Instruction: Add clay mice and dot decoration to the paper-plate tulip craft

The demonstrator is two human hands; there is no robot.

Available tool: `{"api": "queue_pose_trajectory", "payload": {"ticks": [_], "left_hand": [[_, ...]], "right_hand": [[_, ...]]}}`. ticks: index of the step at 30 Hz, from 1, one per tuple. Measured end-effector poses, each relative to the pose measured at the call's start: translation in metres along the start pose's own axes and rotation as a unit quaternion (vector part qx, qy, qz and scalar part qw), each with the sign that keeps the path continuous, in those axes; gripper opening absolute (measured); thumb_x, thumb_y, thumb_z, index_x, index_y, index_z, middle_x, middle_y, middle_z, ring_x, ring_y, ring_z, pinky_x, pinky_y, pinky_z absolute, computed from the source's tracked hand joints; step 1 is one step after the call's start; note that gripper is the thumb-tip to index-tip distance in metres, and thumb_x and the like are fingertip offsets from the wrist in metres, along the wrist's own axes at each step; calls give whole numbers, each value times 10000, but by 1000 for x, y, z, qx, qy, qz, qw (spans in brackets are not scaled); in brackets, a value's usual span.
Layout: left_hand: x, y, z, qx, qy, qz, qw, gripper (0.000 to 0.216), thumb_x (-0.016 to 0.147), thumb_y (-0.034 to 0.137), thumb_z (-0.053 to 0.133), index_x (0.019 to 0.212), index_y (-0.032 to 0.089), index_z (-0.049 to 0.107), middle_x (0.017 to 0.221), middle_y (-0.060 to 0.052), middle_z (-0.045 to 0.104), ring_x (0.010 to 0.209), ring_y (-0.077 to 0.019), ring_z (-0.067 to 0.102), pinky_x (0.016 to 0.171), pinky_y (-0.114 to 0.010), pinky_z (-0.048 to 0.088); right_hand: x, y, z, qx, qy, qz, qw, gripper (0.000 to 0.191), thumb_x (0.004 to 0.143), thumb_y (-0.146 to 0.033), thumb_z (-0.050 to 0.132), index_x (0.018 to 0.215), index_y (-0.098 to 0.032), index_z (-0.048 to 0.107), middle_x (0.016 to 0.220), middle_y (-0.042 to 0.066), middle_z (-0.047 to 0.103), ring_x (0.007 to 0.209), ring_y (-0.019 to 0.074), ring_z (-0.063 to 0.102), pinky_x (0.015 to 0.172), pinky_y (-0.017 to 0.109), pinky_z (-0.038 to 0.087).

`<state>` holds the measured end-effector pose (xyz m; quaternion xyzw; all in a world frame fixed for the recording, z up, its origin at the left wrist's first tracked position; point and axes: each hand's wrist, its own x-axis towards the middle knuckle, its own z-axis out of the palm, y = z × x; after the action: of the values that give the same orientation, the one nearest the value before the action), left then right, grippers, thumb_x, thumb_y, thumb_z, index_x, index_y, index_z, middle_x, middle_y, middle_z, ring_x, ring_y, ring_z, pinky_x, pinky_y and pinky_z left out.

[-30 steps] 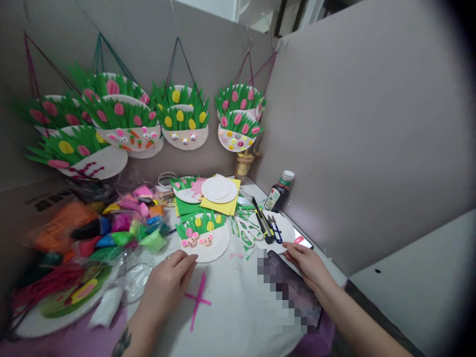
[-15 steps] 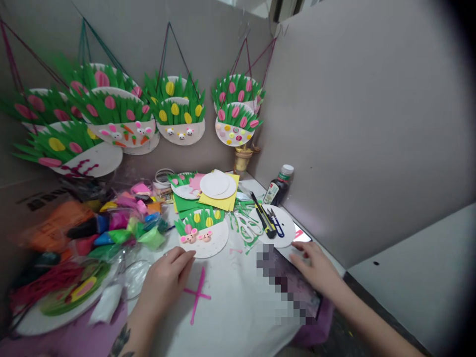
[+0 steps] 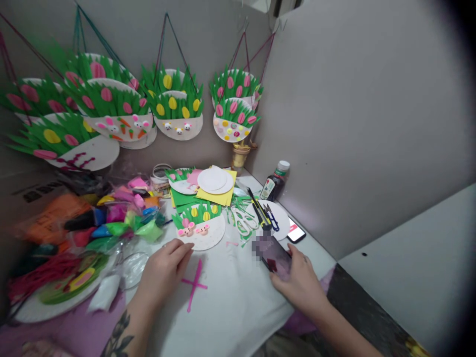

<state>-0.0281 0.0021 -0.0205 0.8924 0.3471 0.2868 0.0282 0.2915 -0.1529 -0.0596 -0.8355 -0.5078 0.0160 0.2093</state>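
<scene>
Gripping the dark phone, the right hand closes its thumb and fingers around opposite edges; the phone is over the right part of the white tablecloth, though I cannot tell whether it is fully lifted. Just beyond it lies a white disc bearing a yellow-and-black cutter and blue snips, with a lit phone by its right edge. White-handled scissors lie among green scraps left of the disc.

Across the cloth, the left hand has loosely curled fingers, their tips close to the lower rim of a paper plate with two pink animal faces; I cannot tell whether they touch or hold it. A pink cross lies just beside this hand. Farther out stand a dark bottle, bagged coloured pieces at left, and decorated plate pockets hanging along the wall.
</scene>
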Motion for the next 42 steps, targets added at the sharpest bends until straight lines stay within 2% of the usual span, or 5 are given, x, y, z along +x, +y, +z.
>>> {"api": "queue_pose_trajectory", "payload": {"ticks": [8,14,23,37,42], "left_hand": [[3,5,-4,4,-11,5,1000,231,929,251,454,987,180,666,822,-45,626,721,-143,614,644,-245,480],[3,6,-5,3,5,14,1000,227,924,248,460,970,179,671,804,-42,627,707,-143,617,634,-243,481],[1,4,-4,1,-4,5,1000,232,926,252,455,976,188,672,814,-41,635,712,-136,617,632,-236,475],[1,3,-5,13,-3,2,1000,228,927,247,457,979,182,669,808,-41,635,703,-140,618,625,-239,472],[1,2,-4,7,-2,4,1000,221,924,238,460,987,177,663,817,-43,631,715,-143,616,630,-238,470]], "right_hand": [[48,-21,16,-11,71,7,997,786,745,-459,616,1339,-23,342,1216,255,500,1150,392,466,951,508,402],[26,15,1,9,101,-153,983,276,870,-311,482,1032,-209,681,1162,128,567,1135,305,471,983,507,381],[55,16,0,-29,67,-166,983,389,911,-291,391,1216,-240,628,1244,125,526,1175,304,436,982,531,373],[-3,52,1,24,111,-272,956,284,844,-213,484,940,-272,744,994,81,612,988,270,517,925,487,414],[5,49,11,-7,54,-237,970,476,873,-325,461,1341,-252,504,1316,117,489,1177,319,435,991,542,362]]}}
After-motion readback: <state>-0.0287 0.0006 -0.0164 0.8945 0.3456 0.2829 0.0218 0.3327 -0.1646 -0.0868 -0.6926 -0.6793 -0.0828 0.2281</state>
